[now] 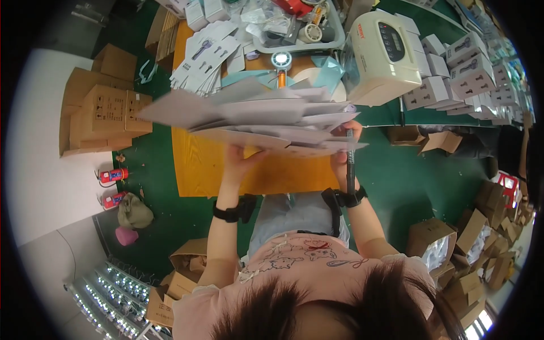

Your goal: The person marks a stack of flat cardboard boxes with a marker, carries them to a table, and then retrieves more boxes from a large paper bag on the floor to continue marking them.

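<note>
A thick, uneven stack of flat white-grey cardboard sheets (pixel 255 113) is held up over the near part of the wooden table. My left hand (pixel 242 160) grips its near edge left of the middle; the fingertips are hidden behind the sheets. At the right end my right hand (pixel 343 148) is closed round the stack. A black marker pen (pixel 351 170) also sits in that hand, standing lengthwise along its fingers. Just beyond the stack stands a small handheld fan (pixel 281 62) with a round pale head and an orange handle.
The yellow-brown table (pixel 209 175) carries printed flat boxes (pixel 205 54) at the back left. A grey bin (pixel 340 42) of mixed parts is at the back. To the right stand a cream-coloured machine (pixel 371 62) and stacked small white boxes (pixel 467 59). Brown cartons (pixel 105 113) line the left floor.
</note>
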